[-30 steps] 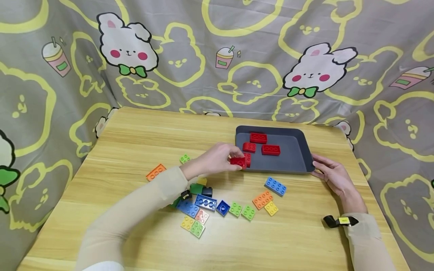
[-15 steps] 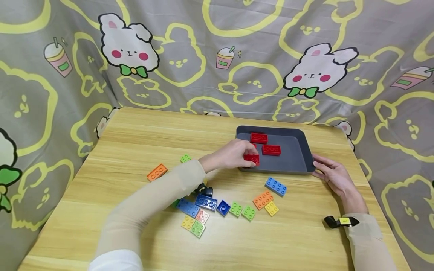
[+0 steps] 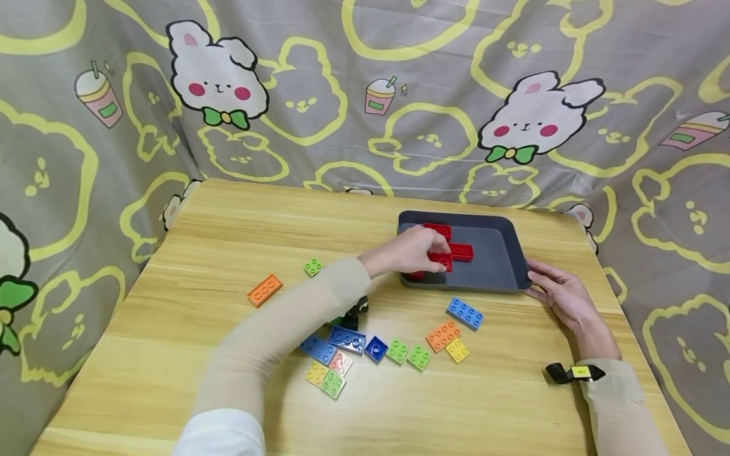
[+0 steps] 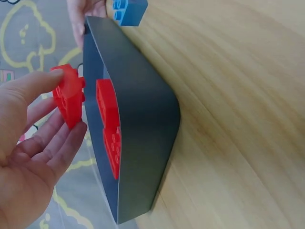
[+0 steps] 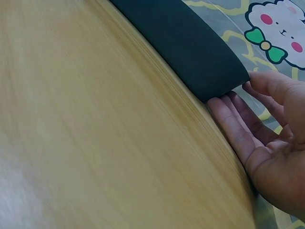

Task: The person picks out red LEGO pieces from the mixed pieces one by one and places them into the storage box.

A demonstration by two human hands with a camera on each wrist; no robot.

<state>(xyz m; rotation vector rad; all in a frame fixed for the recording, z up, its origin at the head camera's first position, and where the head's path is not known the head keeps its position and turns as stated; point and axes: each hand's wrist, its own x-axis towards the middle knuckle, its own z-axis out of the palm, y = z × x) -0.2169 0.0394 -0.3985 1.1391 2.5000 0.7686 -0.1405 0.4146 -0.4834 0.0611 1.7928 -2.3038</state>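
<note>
My left hand [image 3: 415,249] pinches a red toy building brick [image 4: 70,98] between thumb and fingers, above the left part of a dark grey tray [image 3: 502,278]. In the left wrist view the brick is tilted, its studs facing the tray. Inside the tray lie other red bricks [image 3: 463,253], partly hidden by the left hand in the head view. At the tray's right front corner, my right hand [image 3: 561,294] holds the edge. In the right wrist view its thumb is at the upper rim and its fingers lie against the lower side.
In front of the tray lie a blue brick [image 3: 464,313], an orange brick [image 3: 443,336] and a yellow brick [image 3: 457,350]. More bricks in several colours, including a dark blue one [image 3: 376,349], lie left of them, some behind the left forearm. A patterned curtain [image 3: 319,95] stands behind the table.
My left hand has carried the red brick rightward and slightly away, from the tray's left edge to over its inside. The right hand and the tray have stayed put.
</note>
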